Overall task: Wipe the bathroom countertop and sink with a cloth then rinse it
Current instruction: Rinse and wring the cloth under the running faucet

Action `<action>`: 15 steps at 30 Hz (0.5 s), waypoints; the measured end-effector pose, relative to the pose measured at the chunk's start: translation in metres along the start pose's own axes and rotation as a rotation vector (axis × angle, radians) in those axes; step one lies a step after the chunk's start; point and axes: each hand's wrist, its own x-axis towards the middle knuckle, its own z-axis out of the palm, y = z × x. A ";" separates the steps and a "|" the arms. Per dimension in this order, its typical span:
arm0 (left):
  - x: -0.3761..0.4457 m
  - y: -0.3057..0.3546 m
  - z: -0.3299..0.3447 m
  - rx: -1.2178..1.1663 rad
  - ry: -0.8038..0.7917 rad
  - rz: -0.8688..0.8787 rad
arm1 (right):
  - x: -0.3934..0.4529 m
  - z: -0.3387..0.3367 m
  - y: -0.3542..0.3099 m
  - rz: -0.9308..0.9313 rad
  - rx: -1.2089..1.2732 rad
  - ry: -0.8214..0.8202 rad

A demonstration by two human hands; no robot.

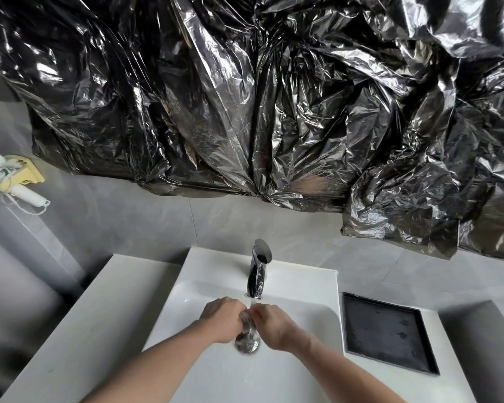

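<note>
My left hand and my right hand meet over the middle of the white sink, just under the spout of the chrome faucet. Both have curled fingers closed round a small pale wad of cloth, which is mostly hidden between them. A thin stream of water falls from the faucet onto the hands. The chrome drain lies right below them. The white countertop runs to the left of the basin.
A black square tray sits on the counter to the right of the sink. Crinkled black plastic sheeting covers the wall above. A white hair dryer in a yellow holder hangs at the left on the grey tiled wall.
</note>
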 end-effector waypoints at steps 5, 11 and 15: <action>0.007 0.008 -0.003 -0.225 -0.077 -0.124 | -0.001 0.020 0.009 0.009 0.133 0.170; 0.003 0.006 0.002 -0.642 -0.188 -0.098 | -0.006 0.017 0.017 0.219 0.632 0.070; -0.006 0.014 -0.010 -0.726 -0.223 -0.072 | -0.007 0.009 0.012 0.310 0.833 -0.032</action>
